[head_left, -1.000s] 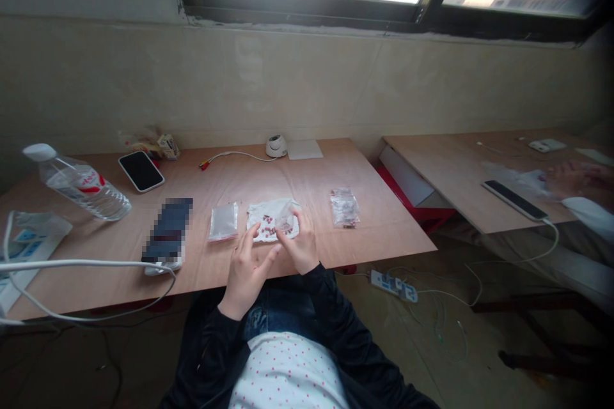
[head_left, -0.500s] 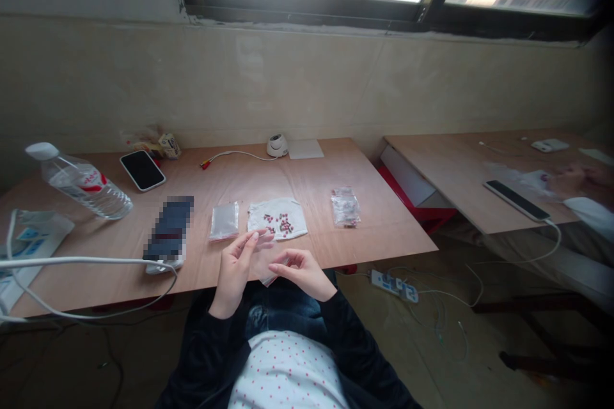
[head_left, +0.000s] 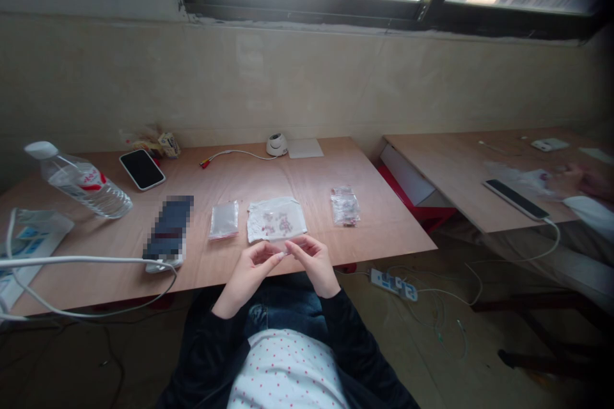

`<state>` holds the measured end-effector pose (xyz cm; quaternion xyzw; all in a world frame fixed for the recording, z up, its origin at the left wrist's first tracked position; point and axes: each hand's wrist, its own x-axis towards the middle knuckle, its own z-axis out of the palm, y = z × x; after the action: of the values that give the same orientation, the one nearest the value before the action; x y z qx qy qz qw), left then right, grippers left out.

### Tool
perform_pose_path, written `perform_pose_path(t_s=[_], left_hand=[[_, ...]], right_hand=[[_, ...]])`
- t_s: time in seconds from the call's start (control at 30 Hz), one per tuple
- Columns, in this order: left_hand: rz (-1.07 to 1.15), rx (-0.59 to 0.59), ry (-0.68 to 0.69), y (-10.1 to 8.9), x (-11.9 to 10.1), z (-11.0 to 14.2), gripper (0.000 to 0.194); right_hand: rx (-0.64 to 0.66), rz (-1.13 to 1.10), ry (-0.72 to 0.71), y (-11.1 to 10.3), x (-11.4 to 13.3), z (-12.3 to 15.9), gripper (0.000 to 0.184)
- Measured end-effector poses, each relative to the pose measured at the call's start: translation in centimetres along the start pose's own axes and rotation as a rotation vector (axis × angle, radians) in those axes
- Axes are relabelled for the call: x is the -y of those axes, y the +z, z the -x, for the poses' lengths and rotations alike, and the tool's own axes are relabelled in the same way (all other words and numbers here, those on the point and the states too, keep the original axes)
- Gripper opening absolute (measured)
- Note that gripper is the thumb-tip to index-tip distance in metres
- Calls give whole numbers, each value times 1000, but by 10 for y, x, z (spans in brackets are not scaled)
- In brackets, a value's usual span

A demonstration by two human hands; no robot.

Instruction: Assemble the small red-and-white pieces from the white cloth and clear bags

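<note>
Two plywood desks point(head_left: 297, 169) point(head_left: 455, 166) stand beneath a dark-framed window point(head_left: 311, 13), the second at 2 o'clock, with a co-worker's blurred hand point(head_left: 570, 174) on it. On the nearer desk, a water bottle point(head_left: 81, 182) and a black smartphone point(head_left: 142, 169) lie at 10 o'clock. From the person's hands, a small zip bag point(head_left: 224, 220) sits at 11 o'clock, a packet of small parts point(head_left: 344, 206) at 1 o'clock. At 12 o'clock, red pieces point(head_left: 285, 225) show through clear plastic film point(head_left: 275, 214) over a white sheet point(head_left: 256, 223). The left hand point(head_left: 247, 275) and right hand point(head_left: 311, 262) meet, fingertips point(head_left: 293, 241) curled at the film's near edge; whether they grip it cannot be told. Such thin film handles best pinched flat, without dragging the pieces.
</note>
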<state>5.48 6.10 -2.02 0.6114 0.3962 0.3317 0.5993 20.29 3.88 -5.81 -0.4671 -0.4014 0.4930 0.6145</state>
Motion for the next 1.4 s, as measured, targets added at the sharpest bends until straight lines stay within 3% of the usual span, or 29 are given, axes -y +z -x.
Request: perform_pose_path(t_s=[0.2,0.63,1.4], left_hand=[[-149,-88,48,-5,8,0,22],[-236,-347,46,-9,7,-1,23],[-213,-285,116,-8,4,2,22]], right_hand=[[76,66,15,-9,1,1,21],[68,280,38,-16,10,2,24],[44,263,7,-13,17,4,27]])
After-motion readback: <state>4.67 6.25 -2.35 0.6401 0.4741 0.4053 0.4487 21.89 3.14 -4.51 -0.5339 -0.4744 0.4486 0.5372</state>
